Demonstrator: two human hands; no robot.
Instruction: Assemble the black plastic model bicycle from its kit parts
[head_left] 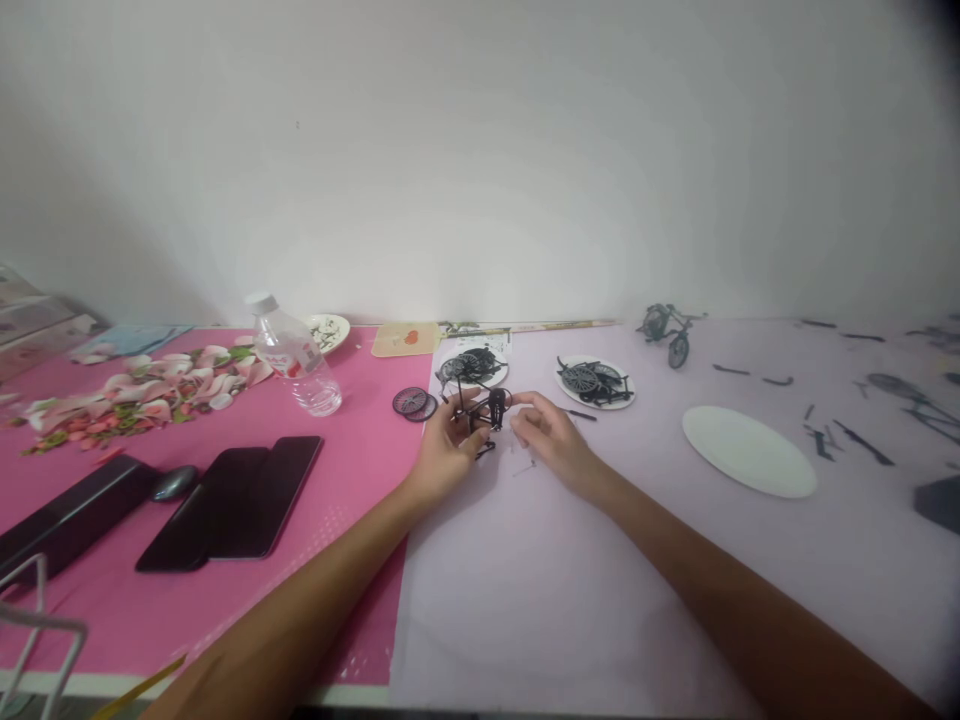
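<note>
Black parts of a model bicycle (496,408) are held up over the pale sheet, gripped between the thumb and fingers of my left hand (437,452). Against their right side, my right hand (553,440) has its thumb and index finger curled together at the tip. Whatever is pinched there is too small to make out. Two loose black spoked wheels (411,401) lie to the left of my left hand. Just behind the hands, a white plate (501,378) is heaped with black parts. A second plate (628,401) of wheels and frames stands to the right.
An assembled model bicycle (667,332) stands at the back right. A bare white oval plate (750,452) and scattered dark parts (862,440) lie further right. On the pink left side are a water bottle (296,360), artificial petals (150,390), dark phones (232,505) and a black case (75,510).
</note>
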